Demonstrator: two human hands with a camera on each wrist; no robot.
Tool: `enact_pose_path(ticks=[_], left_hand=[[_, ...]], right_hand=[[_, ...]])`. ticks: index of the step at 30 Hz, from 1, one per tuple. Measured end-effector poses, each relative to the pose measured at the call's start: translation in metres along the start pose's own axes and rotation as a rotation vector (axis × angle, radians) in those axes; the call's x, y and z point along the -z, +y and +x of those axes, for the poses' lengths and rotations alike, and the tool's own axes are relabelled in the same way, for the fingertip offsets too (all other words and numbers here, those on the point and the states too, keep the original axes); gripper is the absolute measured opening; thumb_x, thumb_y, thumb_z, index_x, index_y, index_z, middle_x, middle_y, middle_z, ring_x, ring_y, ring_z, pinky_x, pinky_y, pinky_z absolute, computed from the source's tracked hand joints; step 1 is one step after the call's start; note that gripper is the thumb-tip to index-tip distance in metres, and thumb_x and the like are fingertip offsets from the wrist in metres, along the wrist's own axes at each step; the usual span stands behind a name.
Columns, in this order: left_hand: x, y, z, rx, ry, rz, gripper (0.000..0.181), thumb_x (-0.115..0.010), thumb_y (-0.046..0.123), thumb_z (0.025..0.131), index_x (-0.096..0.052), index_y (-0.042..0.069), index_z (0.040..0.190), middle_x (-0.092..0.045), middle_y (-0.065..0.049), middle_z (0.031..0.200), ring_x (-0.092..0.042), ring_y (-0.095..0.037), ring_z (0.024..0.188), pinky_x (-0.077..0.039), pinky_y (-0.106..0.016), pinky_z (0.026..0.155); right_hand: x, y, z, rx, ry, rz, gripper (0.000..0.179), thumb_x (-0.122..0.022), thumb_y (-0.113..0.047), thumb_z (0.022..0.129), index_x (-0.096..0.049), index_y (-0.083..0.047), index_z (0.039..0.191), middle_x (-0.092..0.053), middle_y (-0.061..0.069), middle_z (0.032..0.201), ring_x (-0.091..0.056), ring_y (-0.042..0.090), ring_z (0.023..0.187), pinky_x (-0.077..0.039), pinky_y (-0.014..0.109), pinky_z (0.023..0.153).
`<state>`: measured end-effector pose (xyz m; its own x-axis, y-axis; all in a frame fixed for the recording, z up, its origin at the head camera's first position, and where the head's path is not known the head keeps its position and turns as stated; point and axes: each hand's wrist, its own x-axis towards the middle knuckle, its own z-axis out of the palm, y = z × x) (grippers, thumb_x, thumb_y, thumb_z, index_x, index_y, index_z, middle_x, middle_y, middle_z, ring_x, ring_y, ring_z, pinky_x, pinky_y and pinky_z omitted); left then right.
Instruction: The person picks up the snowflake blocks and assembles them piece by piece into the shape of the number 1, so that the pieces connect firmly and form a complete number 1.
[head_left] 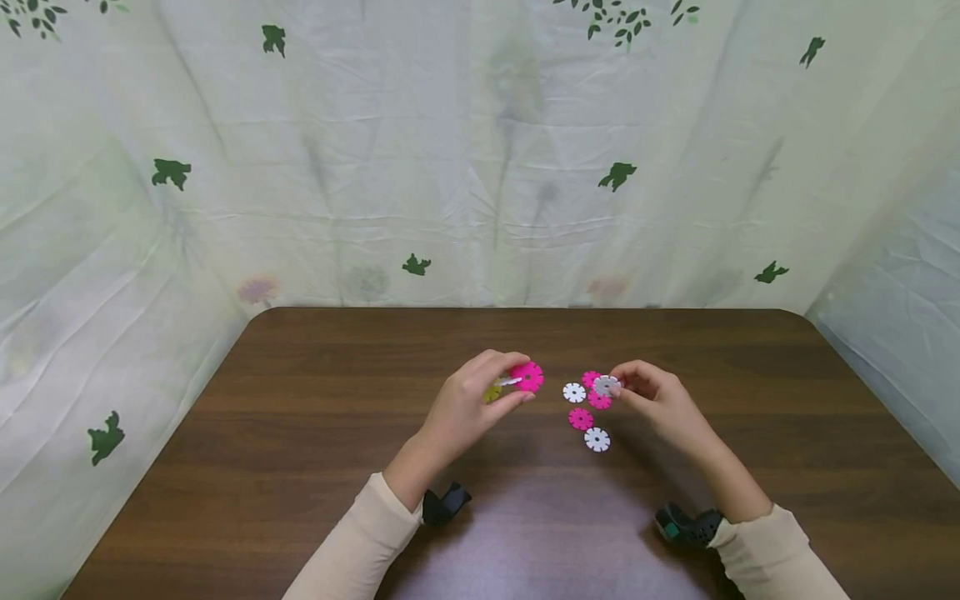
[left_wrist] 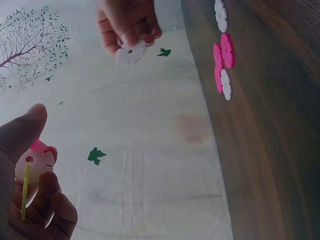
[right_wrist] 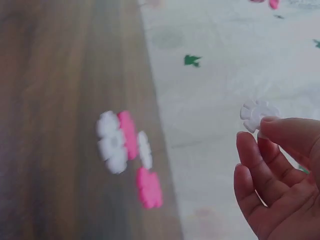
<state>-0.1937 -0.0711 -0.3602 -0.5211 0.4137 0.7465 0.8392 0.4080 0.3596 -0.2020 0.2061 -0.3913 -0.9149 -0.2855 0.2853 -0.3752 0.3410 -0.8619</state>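
My left hand (head_left: 467, 404) grips a small joined piece between thumb and fingers. It is made of slotted flower-shaped discs: a pink disc (head_left: 529, 377) at the front, a white disc (left_wrist: 31, 167) behind it, and a yellow disc (left_wrist: 24, 197) seen edge-on. To the right, my right hand (head_left: 666, 406) pinches a single white slotted disc (right_wrist: 256, 114) by its edge, held up off the table. The two hands are apart, with the loose discs between them and close to the right hand.
On the brown wooden table (head_left: 300, 417) lie loose pink discs (head_left: 581, 418) and white discs (head_left: 597, 439) in a small group. A pale curtain (head_left: 450, 167) with green leaf and bird-like prints hangs behind the table's far edge. Dark wrist devices (head_left: 446, 504) sit at both cuffs.
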Motion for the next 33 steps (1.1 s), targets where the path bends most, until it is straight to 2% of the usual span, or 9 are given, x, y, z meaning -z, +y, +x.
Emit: enact_pose_path(ticks=[5,9,13,21,29,33], left_hand=[[0.0,0.0,0.0,0.003,0.0,-0.005,0.041,-0.078,0.011,0.069,-0.06,0.004,0.105,-0.06,-0.001,0.092,-0.055,-0.009,0.084,-0.045,-0.019,0.075],[0.0,0.0,0.001,0.003,0.003,-0.002,0.041,-0.078,0.01,0.068,-0.06,0.004,0.104,-0.06,-0.001,0.091,-0.054,-0.009,0.084,-0.044,-0.019,0.075],[-0.001,0.0,0.001,0.001,0.005,-0.001,0.04,-0.078,0.009,0.068,-0.061,0.004,0.103,-0.06,-0.001,0.09,-0.054,-0.008,0.083,-0.044,-0.018,0.075],[-0.001,-0.001,-0.001,0.011,-0.01,0.0,0.04,-0.078,0.012,0.069,-0.06,0.005,0.105,-0.06,-0.001,0.092,-0.055,-0.009,0.084,-0.045,-0.018,0.075],[-0.001,0.0,-0.002,0.03,-0.027,0.016,0.041,-0.077,0.013,0.07,-0.06,0.004,0.106,-0.063,-0.002,0.094,-0.056,-0.013,0.086,-0.045,-0.021,0.078],[-0.001,0.0,-0.002,0.037,-0.044,0.016,0.04,-0.076,0.014,0.072,-0.06,0.004,0.107,-0.063,-0.002,0.095,-0.057,-0.016,0.084,-0.045,-0.022,0.076]], right_hand=[[-0.003,-0.028,0.005,0.049,0.01,0.032,0.014,-0.06,0.002,0.084,-0.057,0.002,0.097,-0.058,0.015,0.088,-0.055,0.013,0.071,-0.048,0.027,0.062],[-0.008,-0.051,0.008,0.072,0.013,0.056,0.012,-0.059,0.006,0.083,-0.056,0.005,0.094,-0.057,0.017,0.086,-0.055,0.013,0.068,-0.046,0.024,0.058],[-0.014,-0.064,0.013,0.095,0.009,0.065,0.011,-0.06,0.007,0.082,-0.056,0.005,0.092,-0.057,0.016,0.084,-0.055,0.013,0.067,-0.045,0.024,0.057],[-0.026,-0.077,0.02,0.154,-0.001,0.115,0.013,-0.06,0.012,0.078,-0.057,0.006,0.089,-0.058,0.015,0.085,-0.057,0.023,0.07,-0.049,0.026,0.062],[-0.034,-0.08,0.022,0.256,-0.034,0.102,0.015,-0.062,0.014,0.076,-0.059,0.005,0.087,-0.058,0.012,0.079,-0.051,0.016,0.065,-0.043,0.023,0.052],[-0.037,-0.08,0.022,0.268,-0.029,0.105,0.014,-0.063,0.013,0.076,-0.06,0.004,0.086,-0.058,0.011,0.075,-0.048,0.016,0.059,-0.039,0.023,0.046]])
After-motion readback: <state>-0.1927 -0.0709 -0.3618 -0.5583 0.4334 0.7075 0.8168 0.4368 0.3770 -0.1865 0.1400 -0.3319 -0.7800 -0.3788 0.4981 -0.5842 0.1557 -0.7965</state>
